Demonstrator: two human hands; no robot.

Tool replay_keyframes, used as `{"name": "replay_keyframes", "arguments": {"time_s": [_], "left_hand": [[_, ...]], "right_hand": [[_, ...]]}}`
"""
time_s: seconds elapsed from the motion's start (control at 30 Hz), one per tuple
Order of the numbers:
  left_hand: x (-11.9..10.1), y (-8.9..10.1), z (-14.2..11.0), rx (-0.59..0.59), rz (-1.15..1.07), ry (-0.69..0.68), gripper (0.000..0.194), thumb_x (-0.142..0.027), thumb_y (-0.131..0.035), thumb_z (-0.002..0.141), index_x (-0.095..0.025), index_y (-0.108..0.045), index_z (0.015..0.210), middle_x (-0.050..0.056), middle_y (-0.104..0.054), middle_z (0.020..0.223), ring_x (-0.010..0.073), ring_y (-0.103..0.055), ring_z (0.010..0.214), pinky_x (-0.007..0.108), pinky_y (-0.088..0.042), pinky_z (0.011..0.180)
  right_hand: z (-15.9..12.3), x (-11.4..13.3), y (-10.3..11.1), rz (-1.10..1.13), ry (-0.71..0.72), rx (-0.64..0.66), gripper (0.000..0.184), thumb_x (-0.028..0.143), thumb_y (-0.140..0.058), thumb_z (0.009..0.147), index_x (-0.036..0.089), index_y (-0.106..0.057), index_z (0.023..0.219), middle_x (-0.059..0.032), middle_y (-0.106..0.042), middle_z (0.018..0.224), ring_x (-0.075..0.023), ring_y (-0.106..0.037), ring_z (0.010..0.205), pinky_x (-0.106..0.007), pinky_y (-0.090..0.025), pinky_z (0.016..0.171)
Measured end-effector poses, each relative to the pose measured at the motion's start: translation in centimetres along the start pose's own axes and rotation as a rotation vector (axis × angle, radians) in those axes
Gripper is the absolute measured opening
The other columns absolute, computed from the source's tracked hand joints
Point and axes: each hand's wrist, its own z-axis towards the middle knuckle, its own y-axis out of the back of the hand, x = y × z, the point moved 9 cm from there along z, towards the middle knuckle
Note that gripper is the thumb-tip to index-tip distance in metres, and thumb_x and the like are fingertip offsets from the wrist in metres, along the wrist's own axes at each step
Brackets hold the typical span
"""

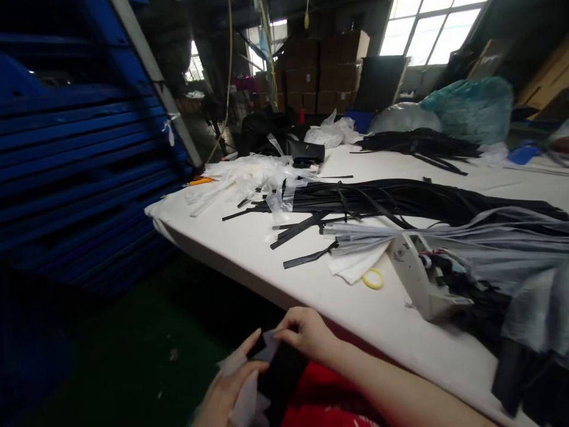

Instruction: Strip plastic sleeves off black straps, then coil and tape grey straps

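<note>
Low at the table's near edge, my left hand (231, 385) curls round some thin, whitish translucent film (245, 403), its index finger and thumb partly apart. Close on its right, my right hand (306, 332) pinches a corner of translucent film (268, 344) between thumb and fingertips. Whether both hands have the same piece I cannot tell. Behind the film is something black (282, 376), above red cloth (329, 400). The lower part of my left hand runs out of view.
Long black strips (400, 198) lie in a bundle across the white table (267, 270). Grey translucent strips (466, 234), a yellow ring (372, 279) and a white tape dispenser-like device (413, 279) are nearer. Crumpled clear film (249, 178) covers the left end. Blue stacked racks (84, 154) stand left.
</note>
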Motion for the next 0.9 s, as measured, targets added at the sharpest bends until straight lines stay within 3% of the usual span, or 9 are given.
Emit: {"name": "replay_keyframes", "arguments": {"time_s": [0.1,0.2,0.33,0.47,0.57,0.67,0.77,0.9], "left_hand": [[-0.9,-2.5,2.3,0.171,-0.135,-0.054,0.035,-0.038,-0.040,0.093,-0.030,-0.072,0.105,0.002,-0.062,0.130,0.0243,-0.058,0.115,0.035,-0.045,0.102],[-2.9,-4.9,4.0,0.309,-0.275,-0.093,0.036,-0.031,-0.038,0.094,-0.025,-0.072,0.104,0.003,-0.071,0.110,0.0210,-0.062,0.105,0.031,-0.046,0.097],[-5.5,-6.1,5.0,0.305,-0.455,-0.177,0.035,-0.029,-0.041,0.094,-0.019,-0.071,0.108,0.005,-0.071,0.112,0.0212,-0.063,0.105,0.030,-0.046,0.097],[-6.3,-6.6,5.1,0.279,-0.550,-0.199,0.034,-0.027,-0.043,0.093,-0.016,-0.070,0.110,0.007,-0.071,0.113,0.0215,-0.064,0.106,0.032,-0.047,0.098],[-6.4,-6.0,5.1,0.216,-0.570,-0.223,0.034,-0.027,-0.042,0.094,-0.015,-0.070,0.109,0.009,-0.070,0.116,0.0215,-0.062,0.111,0.032,-0.046,0.100],[-5.8,-5.6,5.1,0.204,-0.536,-0.213,0.034,-0.026,-0.041,0.094,-0.014,-0.069,0.110,0.009,-0.067,0.121,0.0220,-0.060,0.114,0.035,-0.044,0.103],[-4.7,-5.6,5.0,0.223,-0.442,-0.189,0.032,-0.024,-0.045,0.092,-0.015,-0.069,0.112,0.010,-0.067,0.121,0.0239,-0.059,0.115,0.039,-0.045,0.103],[-4.2,-5.7,4.7,0.247,-0.409,-0.191,0.033,-0.022,-0.045,0.091,-0.017,-0.067,0.115,0.008,-0.067,0.122,0.0238,-0.059,0.117,0.039,-0.045,0.103]], "right_hand": [[-0.8,-0.4,1.4,0.106,-0.085,-0.047,0.011,0.027,-0.073,0.073,0.018,-0.073,0.068,-0.0017,-0.070,0.069,-0.0136,-0.061,0.063,-0.024,-0.046,0.060],[-1.5,-1.0,2.4,0.208,-0.163,-0.056,0.019,0.034,-0.072,0.072,0.017,-0.068,0.066,-0.0017,-0.068,0.063,-0.0134,-0.059,0.058,-0.024,-0.047,0.057],[-2.0,-2.2,4.1,0.231,-0.235,-0.110,0.030,0.044,-0.073,0.069,0.018,-0.060,0.060,0.0006,-0.063,0.055,-0.0115,-0.053,0.050,-0.023,-0.043,0.049],[-1.9,-2.6,5.4,0.150,-0.228,-0.169,0.040,0.047,-0.074,0.066,0.020,-0.048,0.055,0.0028,-0.055,0.051,-0.0103,-0.046,0.049,-0.022,-0.038,0.048],[-1.6,-1.5,5.1,0.091,-0.137,-0.063,0.029,0.044,-0.071,0.070,0.017,-0.061,0.073,0.0022,-0.059,0.061,-0.0117,-0.049,0.056,-0.023,-0.040,0.052],[-1.7,-0.9,5.3,-0.001,-0.089,-0.006,0.030,0.041,-0.068,0.075,0.017,-0.068,0.092,-0.0001,-0.063,0.070,-0.0136,-0.053,0.062,-0.024,-0.043,0.057],[-2.0,-1.3,5.6,-0.054,-0.129,0.002,0.025,0.042,-0.062,0.080,0.018,-0.069,0.076,-0.0021,-0.065,0.069,-0.0151,-0.057,0.064,-0.025,-0.044,0.059],[-2.4,-1.6,5.5,-0.088,-0.156,0.001,0.027,0.043,-0.064,0.077,0.019,-0.068,0.065,-0.0013,-0.065,0.062,-0.0146,-0.057,0.059,-0.024,-0.044,0.056]]}}
